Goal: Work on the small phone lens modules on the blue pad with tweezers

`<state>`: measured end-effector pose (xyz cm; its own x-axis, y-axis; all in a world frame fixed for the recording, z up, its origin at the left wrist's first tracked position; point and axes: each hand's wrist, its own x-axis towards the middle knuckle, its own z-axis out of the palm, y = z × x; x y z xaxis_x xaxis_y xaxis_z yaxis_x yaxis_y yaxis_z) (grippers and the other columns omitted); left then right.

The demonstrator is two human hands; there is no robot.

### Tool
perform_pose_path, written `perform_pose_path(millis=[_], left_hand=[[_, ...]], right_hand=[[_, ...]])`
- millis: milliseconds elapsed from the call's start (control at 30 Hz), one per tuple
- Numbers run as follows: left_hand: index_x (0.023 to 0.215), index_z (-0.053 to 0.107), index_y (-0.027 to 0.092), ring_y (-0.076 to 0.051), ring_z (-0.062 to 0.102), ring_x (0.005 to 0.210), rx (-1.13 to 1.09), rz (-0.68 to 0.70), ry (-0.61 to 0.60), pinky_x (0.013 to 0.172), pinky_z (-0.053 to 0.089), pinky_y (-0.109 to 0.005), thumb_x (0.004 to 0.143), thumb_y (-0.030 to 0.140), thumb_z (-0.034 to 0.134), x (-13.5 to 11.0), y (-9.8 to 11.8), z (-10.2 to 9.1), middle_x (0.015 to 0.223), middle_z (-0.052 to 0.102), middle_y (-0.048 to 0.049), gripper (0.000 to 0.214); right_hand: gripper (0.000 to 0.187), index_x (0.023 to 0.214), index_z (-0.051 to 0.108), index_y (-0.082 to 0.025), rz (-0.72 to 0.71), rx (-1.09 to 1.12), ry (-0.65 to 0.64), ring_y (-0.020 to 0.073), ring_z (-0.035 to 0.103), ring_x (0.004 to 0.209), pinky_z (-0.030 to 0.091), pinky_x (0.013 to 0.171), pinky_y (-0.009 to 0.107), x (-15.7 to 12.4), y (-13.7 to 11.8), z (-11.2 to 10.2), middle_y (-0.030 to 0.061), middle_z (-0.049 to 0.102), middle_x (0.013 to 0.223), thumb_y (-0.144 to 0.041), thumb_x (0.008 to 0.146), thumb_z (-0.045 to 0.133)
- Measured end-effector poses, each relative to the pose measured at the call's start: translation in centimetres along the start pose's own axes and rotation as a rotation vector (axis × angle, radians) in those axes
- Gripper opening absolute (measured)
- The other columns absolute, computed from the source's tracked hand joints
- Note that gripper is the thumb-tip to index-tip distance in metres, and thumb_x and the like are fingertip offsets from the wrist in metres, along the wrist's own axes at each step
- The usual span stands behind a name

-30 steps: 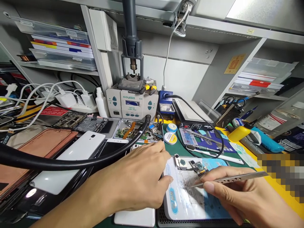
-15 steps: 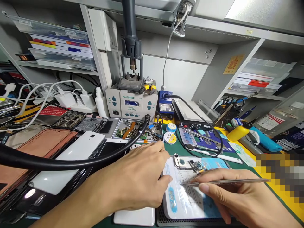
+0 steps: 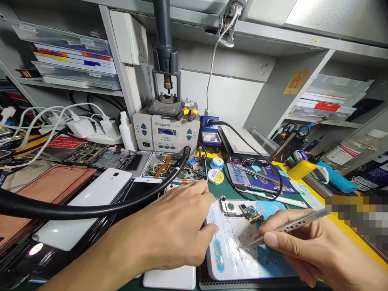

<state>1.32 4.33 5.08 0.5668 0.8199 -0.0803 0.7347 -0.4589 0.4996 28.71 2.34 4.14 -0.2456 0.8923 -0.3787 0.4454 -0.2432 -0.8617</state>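
Metal tweezers (image 3: pixel 298 223) with a row of holes along the arm are pinched in my right hand (image 3: pixel 315 246). Their tips point down and left onto the face of a white and blue flat packet (image 3: pixel 230 262). My left hand (image 3: pixel 178 226) is curled, its thumb and forefinger holding the packet's left edge; the other fingertips are hidden. Small phone camera modules (image 3: pixel 230 207) with flex parts lie along the packet's upper edge. Tiny dark specks are scattered over its printed middle, too small to name. Beneath the packet is a dark perforated pad (image 3: pixel 230 283).
A thick black hose (image 3: pixel 100 210) crosses the left side above several phones and a white back cover (image 3: pixel 87 206). Behind stand a hot air station (image 3: pixel 166 133), a parts tray (image 3: pixel 178 178) and two small round tins (image 3: pixel 216 176). A white-handled brush (image 3: pixel 281 199) lies beyond the packet.
The tweezers have tilted from nearly level to steeper, back end raised, and their tips have shifted right and nearer me on the packet. My left hand stays at the edge. The view has shifted slightly.
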Motion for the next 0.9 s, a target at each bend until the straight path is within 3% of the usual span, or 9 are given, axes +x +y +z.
perform_pose_path(millis=[300, 433, 500, 633, 900], left_hand=[[0.098, 0.058, 0.029, -0.022, 0.057, 0.103, -0.019, -0.018, -0.017, 0.090, 0.047, -0.042, 0.093, 0.043, 0.051, 0.2, 0.0, -0.1, 0.108, 0.056, 0.0000, 0.016], [0.101, 0.059, 0.030, -0.022, 0.057, 0.103, -0.016, -0.020, -0.007, 0.090, 0.047, -0.042, 0.094, 0.042, 0.050, 0.3, 0.1, -0.1, 0.108, 0.056, 0.0001, 0.017], [0.101, 0.059, 0.030, -0.022, 0.057, 0.103, -0.017, -0.020, -0.011, 0.090, 0.047, -0.042, 0.093, 0.042, 0.051, 0.3, 0.1, 0.0, 0.107, 0.056, 0.0002, 0.016], [0.097, 0.058, 0.029, -0.022, 0.057, 0.102, -0.020, -0.020, -0.010, 0.089, 0.047, -0.042, 0.094, 0.043, 0.051, 0.2, 0.1, 0.1, 0.107, 0.056, 0.0002, 0.016], [0.094, 0.056, 0.028, -0.023, 0.057, 0.102, -0.017, -0.023, -0.014, 0.089, 0.047, -0.043, 0.094, 0.043, 0.050, 0.0, 0.1, 0.0, 0.107, 0.056, 0.0000, 0.016]], right_hand=[[0.029, 0.087, 0.084, -0.028, -0.083, -0.040, 0.086, 0.0086, 0.043, 0.040, 0.035, 0.037, 0.016, -0.4, -0.2, 1.2, -0.0029, 0.055, 0.046, -0.055, 0.080, 0.079], [0.028, 0.084, 0.084, -0.027, -0.097, -0.070, 0.093, 0.0068, 0.052, 0.044, 0.041, 0.040, 0.016, -0.4, -0.1, 1.5, 0.0042, 0.078, 0.087, -0.053, 0.084, 0.075], [0.030, 0.084, 0.084, -0.026, -0.092, -0.075, 0.086, 0.0068, 0.051, 0.043, 0.039, 0.040, 0.016, -0.4, -0.1, 1.6, 0.0038, 0.076, 0.079, -0.055, 0.085, 0.074], [0.039, 0.086, 0.083, -0.022, -0.069, -0.039, 0.083, 0.0082, 0.043, 0.040, 0.034, 0.039, 0.016, -0.3, -0.2, 1.2, -0.0043, 0.049, 0.043, -0.060, 0.084, 0.075], [0.047, 0.089, 0.079, -0.020, -0.036, -0.045, 0.155, 0.0078, 0.037, 0.040, 0.025, 0.038, 0.018, 0.1, 0.4, 0.5, -0.0054, 0.046, 0.042, -0.066, 0.083, 0.072]])
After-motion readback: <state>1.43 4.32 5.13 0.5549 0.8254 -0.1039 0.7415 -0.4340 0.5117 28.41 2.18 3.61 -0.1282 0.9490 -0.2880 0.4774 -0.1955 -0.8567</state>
